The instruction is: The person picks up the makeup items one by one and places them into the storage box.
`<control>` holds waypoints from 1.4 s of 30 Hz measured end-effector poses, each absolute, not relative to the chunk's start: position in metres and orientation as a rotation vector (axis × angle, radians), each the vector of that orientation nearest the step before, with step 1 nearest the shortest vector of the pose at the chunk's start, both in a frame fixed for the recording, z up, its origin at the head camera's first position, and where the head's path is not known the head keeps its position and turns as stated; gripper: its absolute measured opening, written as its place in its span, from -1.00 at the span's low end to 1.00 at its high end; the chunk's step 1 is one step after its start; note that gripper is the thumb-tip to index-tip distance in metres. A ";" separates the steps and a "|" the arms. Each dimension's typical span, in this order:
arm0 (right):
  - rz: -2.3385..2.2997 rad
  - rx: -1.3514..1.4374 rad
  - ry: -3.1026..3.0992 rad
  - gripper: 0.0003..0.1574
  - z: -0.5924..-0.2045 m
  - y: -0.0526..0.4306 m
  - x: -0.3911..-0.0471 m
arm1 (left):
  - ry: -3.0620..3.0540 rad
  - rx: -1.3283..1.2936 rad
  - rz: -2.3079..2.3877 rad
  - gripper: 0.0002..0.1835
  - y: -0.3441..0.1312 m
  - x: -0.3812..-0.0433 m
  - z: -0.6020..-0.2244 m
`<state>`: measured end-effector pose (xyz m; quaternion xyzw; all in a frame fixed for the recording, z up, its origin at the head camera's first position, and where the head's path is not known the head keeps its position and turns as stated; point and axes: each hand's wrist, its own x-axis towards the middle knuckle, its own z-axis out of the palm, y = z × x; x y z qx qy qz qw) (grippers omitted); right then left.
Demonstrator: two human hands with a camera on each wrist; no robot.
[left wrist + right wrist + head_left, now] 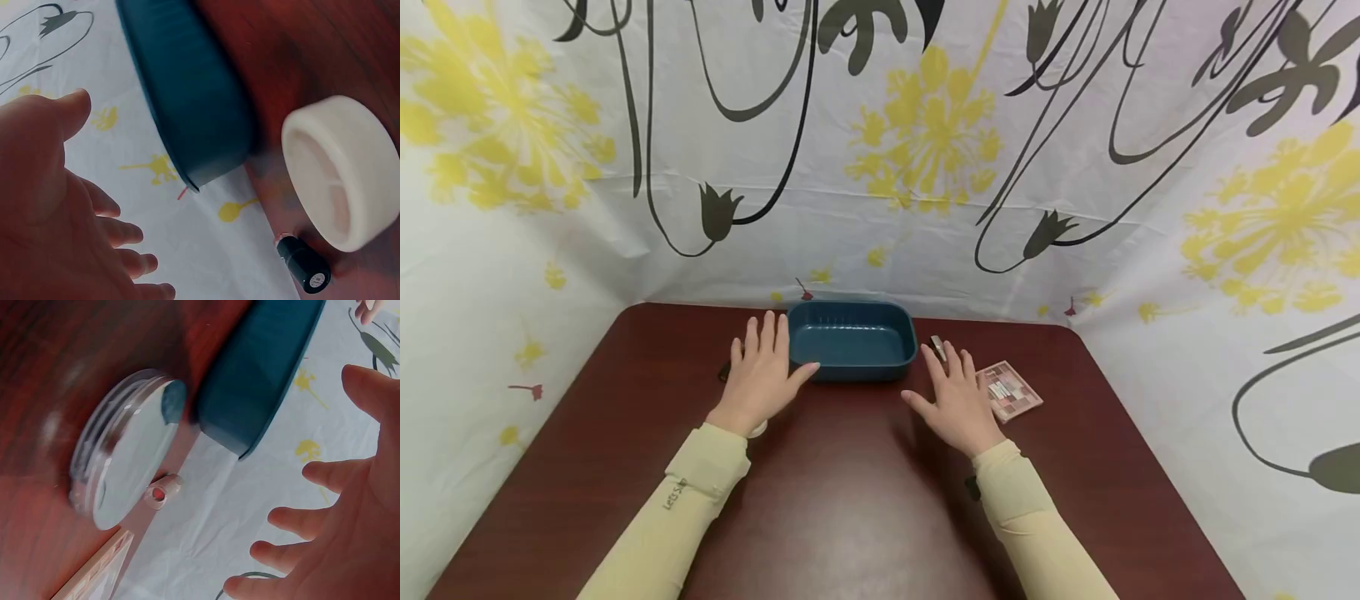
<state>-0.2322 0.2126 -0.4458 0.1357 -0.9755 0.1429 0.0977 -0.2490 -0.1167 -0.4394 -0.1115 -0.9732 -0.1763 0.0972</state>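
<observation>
Both hands hover over the table with fingers spread and nothing in them. My left hand is beside the left end of a dark blue rectangular basin. In the left wrist view, a cream round, hollow-faced object and a small black bottle stand near the basin. My right hand is off the basin's right end, partly covering a makeup palette. The right wrist view shows a round container with a shiny pale face and a small tube with a red end.
The dark red-brown table ends at a white cloth printed with yellow flowers and grey stems, which hangs behind and at both sides. The basin stands near the table's far edge.
</observation>
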 end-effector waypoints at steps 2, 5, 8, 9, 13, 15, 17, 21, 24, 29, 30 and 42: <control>0.401 0.424 -2.888 0.09 -0.447 0.214 -0.232 | -2.890 -0.337 -0.498 0.06 -0.119 -0.252 -0.441; 0.379 0.451 -2.897 0.08 -0.450 0.217 -0.231 | -2.906 -0.349 -0.478 0.05 -0.122 -0.255 -0.441; 0.370 0.460 -2.918 0.06 -0.453 0.222 -0.229 | -2.930 -0.368 -0.472 0.04 -0.123 -0.258 -0.441; 0.369 0.464 -2.926 0.06 -0.454 0.224 -0.228 | -2.937 -0.374 -0.472 0.04 -0.123 -0.259 -0.440; 0.329 0.468 -2.954 0.03 -0.456 0.233 -0.227 | -2.964 -0.402 -0.463 0.04 -0.125 -0.264 -0.441; 0.299 0.474 -2.953 0.01 -0.457 0.236 -0.227 | -2.973 -0.417 -0.459 0.03 -0.125 -0.266 -0.441; 0.267 0.476 -2.949 -0.01 -0.458 0.238 -0.226 | -2.986 -0.425 -0.458 0.02 -0.126 -0.269 -0.441; 0.246 0.484 -2.947 -0.05 -0.459 0.242 -0.224 | -3.007 -0.438 -0.469 0.02 -0.126 -0.275 -0.441; 0.240 0.489 -2.964 -0.07 -0.462 0.245 -0.223 | -3.024 -0.452 -0.487 0.01 -0.126 -0.279 -0.443; 0.235 0.518 -2.982 -0.10 -0.465 0.250 -0.222 | -3.053 -0.470 -0.533 0.03 -0.127 -0.286 -0.447; 0.227 0.526 -2.980 -0.10 -0.466 0.250 -0.222 | -3.057 -0.472 -0.543 0.04 -0.127 -0.287 -0.448; 0.177 0.559 -2.966 -0.09 -0.475 0.254 -0.222 | -3.097 -0.504 -0.593 0.05 -0.126 -0.291 -0.455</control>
